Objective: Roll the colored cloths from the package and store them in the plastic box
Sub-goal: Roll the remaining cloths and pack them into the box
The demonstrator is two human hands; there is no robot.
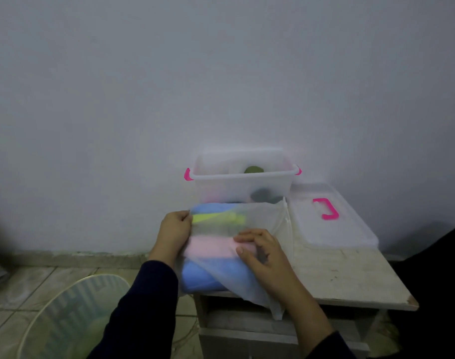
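Observation:
A translucent white package (257, 218) lies on the small table, with blue, yellow and pink cloths (208, 248) showing through and out of its left side. My left hand (173, 233) grips the package's left edge beside the cloths. My right hand (260, 251) rests on top of the package, its fingers curled over the pink cloth; whether it pinches the film I cannot tell. Behind the package stands the clear plastic box (216, 187) with pink latches, open, holding a rolled dark green cloth (253, 170).
The box's lid (350, 229) with a pink handle lies on the right of the worn white table (350, 275). A wall rises right behind the box. A pale mesh basket (73, 314) stands on the tiled floor at lower left.

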